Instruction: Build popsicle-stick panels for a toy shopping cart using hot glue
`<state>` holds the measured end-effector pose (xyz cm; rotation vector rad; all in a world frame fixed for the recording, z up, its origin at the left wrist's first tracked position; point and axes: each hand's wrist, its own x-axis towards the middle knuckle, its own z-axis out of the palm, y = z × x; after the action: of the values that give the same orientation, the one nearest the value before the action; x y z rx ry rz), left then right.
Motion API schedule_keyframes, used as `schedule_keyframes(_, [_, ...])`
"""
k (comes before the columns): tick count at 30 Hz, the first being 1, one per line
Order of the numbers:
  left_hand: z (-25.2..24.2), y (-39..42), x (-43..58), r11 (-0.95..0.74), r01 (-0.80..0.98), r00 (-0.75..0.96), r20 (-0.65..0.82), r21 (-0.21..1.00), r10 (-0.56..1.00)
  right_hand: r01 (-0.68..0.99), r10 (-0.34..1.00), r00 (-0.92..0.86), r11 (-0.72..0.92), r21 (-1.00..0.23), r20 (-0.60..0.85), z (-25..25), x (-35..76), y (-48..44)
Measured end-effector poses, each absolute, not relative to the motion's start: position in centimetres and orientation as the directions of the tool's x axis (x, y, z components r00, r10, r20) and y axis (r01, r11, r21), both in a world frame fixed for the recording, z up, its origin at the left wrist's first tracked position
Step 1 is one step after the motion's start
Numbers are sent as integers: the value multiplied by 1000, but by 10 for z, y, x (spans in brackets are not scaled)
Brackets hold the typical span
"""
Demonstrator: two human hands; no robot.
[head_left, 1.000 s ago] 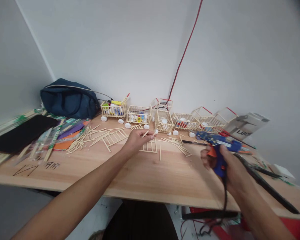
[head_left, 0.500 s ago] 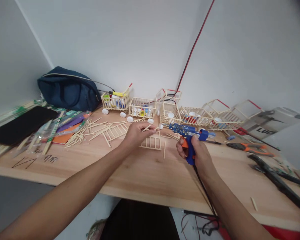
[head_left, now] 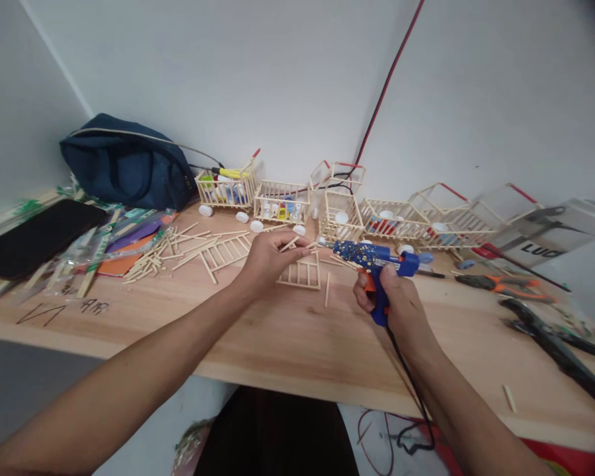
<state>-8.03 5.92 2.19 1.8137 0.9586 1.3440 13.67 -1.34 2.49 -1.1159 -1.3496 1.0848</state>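
My right hand (head_left: 394, 301) is wrapped round the handle of a blue glue gun (head_left: 359, 254) with an orange trigger. Its nozzle points left, close to the fingertips of my left hand (head_left: 272, 259). Between those fingers I pinch a short thin wooden stick (head_left: 288, 244). Below my left hand a small ladder-like stick frame (head_left: 300, 276) lies flat on the wooden table (head_left: 277, 337), with a single loose stick (head_left: 327, 289) to its right. Another stick frame (head_left: 225, 254) lies left of my hand, near a heap of loose sticks (head_left: 153, 261).
Along the wall stand several miniature stick carts (head_left: 282, 201) with white wheels. A dark blue bag (head_left: 129, 162) and a black phone-like slab (head_left: 39, 238) are at left. Orange-handled pliers (head_left: 506, 285) and a black-handled tool (head_left: 555, 350) lie at right. The gun's cord (head_left: 406, 370) hangs over the front edge.
The view has shifted slightly. Both hands keep their holds, and the glue gun's nozzle stays close to the stick in my left fingers.
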Motion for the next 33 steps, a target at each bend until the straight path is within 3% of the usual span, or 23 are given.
schedule_keyframes(33, [19,61,-80,-560,159,196,530,813,825,121,989,-52,143,-982,138,18,140,-12])
